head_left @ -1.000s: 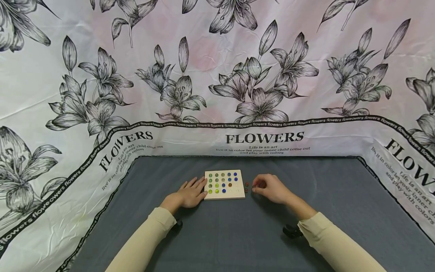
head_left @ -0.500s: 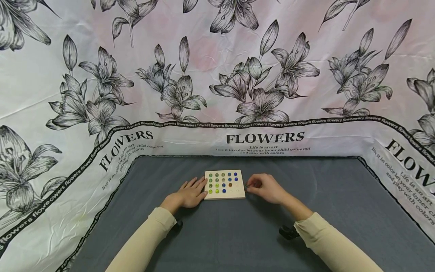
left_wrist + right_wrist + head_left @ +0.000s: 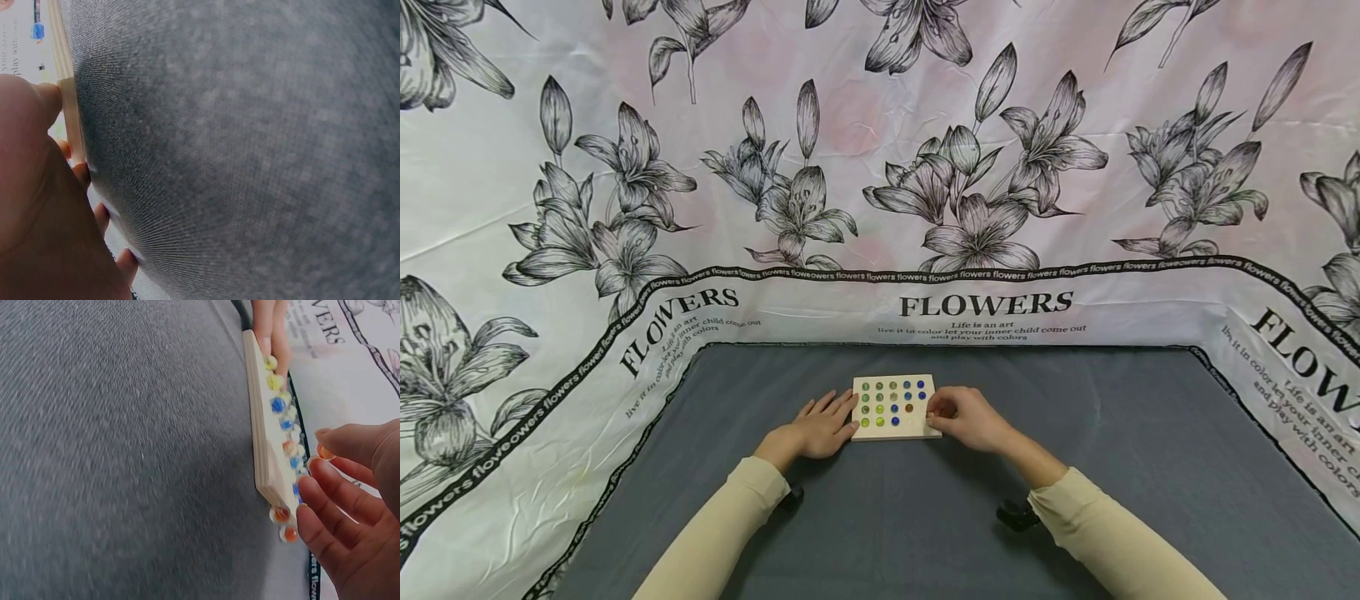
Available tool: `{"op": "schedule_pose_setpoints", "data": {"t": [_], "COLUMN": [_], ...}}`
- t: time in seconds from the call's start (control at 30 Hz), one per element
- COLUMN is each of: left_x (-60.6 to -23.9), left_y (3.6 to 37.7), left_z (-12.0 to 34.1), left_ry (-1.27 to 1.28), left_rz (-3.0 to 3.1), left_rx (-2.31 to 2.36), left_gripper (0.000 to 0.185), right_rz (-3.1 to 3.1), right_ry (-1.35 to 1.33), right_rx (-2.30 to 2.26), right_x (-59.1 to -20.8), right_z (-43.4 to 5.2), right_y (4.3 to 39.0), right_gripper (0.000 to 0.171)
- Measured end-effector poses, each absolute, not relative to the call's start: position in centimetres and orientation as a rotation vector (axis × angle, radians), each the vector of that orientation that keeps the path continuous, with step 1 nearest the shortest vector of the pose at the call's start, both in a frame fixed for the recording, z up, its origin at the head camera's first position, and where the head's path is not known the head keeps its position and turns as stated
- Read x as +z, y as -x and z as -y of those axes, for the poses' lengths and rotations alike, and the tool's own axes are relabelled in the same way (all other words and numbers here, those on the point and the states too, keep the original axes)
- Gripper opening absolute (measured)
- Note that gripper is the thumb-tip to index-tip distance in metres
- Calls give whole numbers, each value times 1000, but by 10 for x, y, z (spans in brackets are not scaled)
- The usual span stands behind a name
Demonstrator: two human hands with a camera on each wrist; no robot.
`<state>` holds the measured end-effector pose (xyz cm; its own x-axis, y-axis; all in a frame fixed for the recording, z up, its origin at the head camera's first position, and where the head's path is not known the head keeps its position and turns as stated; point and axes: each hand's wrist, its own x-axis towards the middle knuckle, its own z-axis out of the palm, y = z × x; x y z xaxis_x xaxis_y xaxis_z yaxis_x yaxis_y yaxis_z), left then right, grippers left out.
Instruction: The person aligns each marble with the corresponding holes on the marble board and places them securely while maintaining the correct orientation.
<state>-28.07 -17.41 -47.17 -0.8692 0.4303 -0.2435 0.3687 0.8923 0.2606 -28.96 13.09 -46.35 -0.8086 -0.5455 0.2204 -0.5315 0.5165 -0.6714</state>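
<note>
A pale wooden board (image 3: pixel 916 432) with rows of round hollows lies flat, many filled with green, yellow-green and blue glass marbles and one brown-orange marble (image 3: pixel 909 408). My left hand (image 3: pixel 815 428) rests at its left edge, fingers spread, the thumb (image 3: pixel 49 103) against the board's side in the left wrist view. My right hand (image 3: pixel 970 419) is over the board's right edge. In the right wrist view its thumb and forefinger pinch an orange marble (image 3: pixel 325 451) above the board. Two more orange marbles, one (image 3: pixel 280 514) nearer and one (image 3: pixel 289 534) beyond, lie beside the board's end.
A grey cloth (image 3: pixel 880 517) covers the table. Behind it hangs a white and pink sheet (image 3: pixel 820 308) printed with flowers and lettering. A black wrist strap piece (image 3: pixel 1018 515) shows below the right wrist.
My right hand has moved left from beside the two loose marbles to over the board's right edge, now covering them in the head view. The left hand has stayed in place.
</note>
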Motion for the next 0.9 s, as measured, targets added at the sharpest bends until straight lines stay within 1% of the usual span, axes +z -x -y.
{"op": "schedule_pose_setpoints", "data": {"t": [0.4, 0.63, 0.9], "left_x": [-479, -468, -470], "left_y": [284, 280, 280], "left_z": [175, 174, 175], "left_ry": [-566, -579, -578], "left_rz": [-2761, -2752, -2751], "left_rx": [287, 320, 317], "left_gripper": [62, 61, 62], "right_rz": [-2729, -2772, -2826], "right_ry": [948, 919, 884], "right_rx": [-1178, -1164, -1103], "right_x": [-470, -476, -479], "right_z": [-111, -102, -97], "right_y": [292, 293, 294], "right_gripper": [5, 4, 4]}}
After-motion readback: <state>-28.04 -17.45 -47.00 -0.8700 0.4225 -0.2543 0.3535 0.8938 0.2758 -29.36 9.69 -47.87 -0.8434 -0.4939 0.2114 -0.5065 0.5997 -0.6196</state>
